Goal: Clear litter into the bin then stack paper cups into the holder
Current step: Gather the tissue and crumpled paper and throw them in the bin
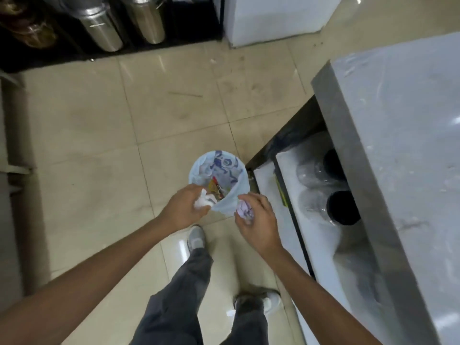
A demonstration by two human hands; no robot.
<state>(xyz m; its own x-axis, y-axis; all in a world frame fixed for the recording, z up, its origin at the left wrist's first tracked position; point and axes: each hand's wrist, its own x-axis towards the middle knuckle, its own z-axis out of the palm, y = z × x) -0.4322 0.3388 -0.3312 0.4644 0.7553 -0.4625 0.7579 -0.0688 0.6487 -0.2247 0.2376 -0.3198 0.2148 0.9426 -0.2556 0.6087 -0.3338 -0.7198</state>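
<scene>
Bin below both grips; left hand clutches tissue (crumpled); right hand holds paper wad.

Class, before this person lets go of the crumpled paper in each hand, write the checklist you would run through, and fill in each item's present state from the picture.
1. Bin mouth open, liner in place: ok.
2. Left hand holds white wad over the bin's rim: ok.
3. Right hand holds crumpled paper above the opening: not ok, it sits at the near edge.
4. Room left inside the bin: ok, litter lies low.
5. Floor by the bin free of dropped litter: cannot tell, small specks farther off.
</scene>
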